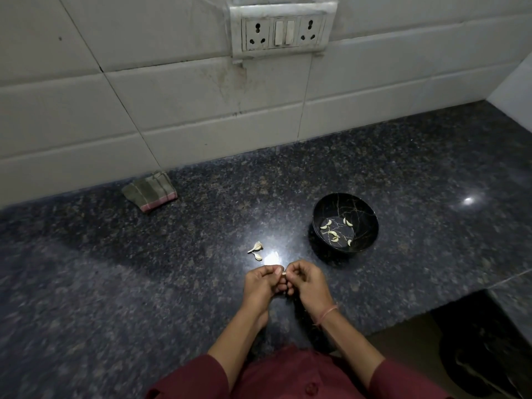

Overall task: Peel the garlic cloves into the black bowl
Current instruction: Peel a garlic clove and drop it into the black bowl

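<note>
Two hands, left hand (260, 283) and right hand (309, 282), both pinching one garlic clove (283, 273) above the desk (144, 269). Black bowl (331, 254), beyond the right hand, holds peeled cloves (334, 233). Loose cloves (256, 247) nearby on desk.

A dark red shirt (276, 372) with short sleeves (198, 378) and a matching button (311, 387) was worn; a pinkish thread (329, 310) was tied around the right wrist.

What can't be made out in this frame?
Head view:
Clove: left hand and right hand hide all but its tip; peel state unclear.
Pieces in bowl: too small to count.
Bits on counter: too small to tell cloves from skins.
Dark thing under counter: dim, cut by edge.
</note>
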